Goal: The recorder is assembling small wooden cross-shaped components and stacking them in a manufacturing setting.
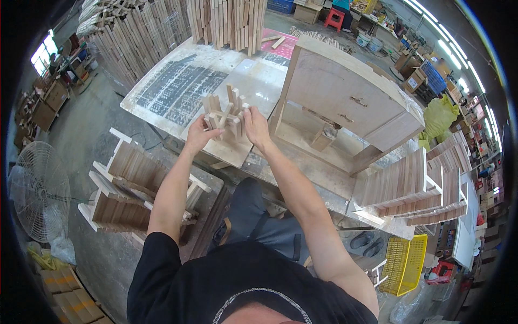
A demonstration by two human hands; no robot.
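Observation:
A cluster of short pale wooden pieces point(225, 120) stands on the near part of the worktable, some upright and some crossing one another. My left hand point(202, 135) grips its left side, the thumb reaching across the front. On the right side, my right hand point(256, 127) has its fingers closed against the end pieces, with the fingertips partly hidden. Beneath the cluster lies a flat wooden board point(235, 155). How the pieces are joined is too small to make out.
Right of my hands stands a large wooden cabinet-like box point(345, 92). Tall bundles of wooden strips point(229, 24) rise at the back. Stacks of slatted wooden parts point(135, 167) sit at lower left, and more slatted parts point(399, 183) at right. A yellow basket point(406, 264) is on the floor.

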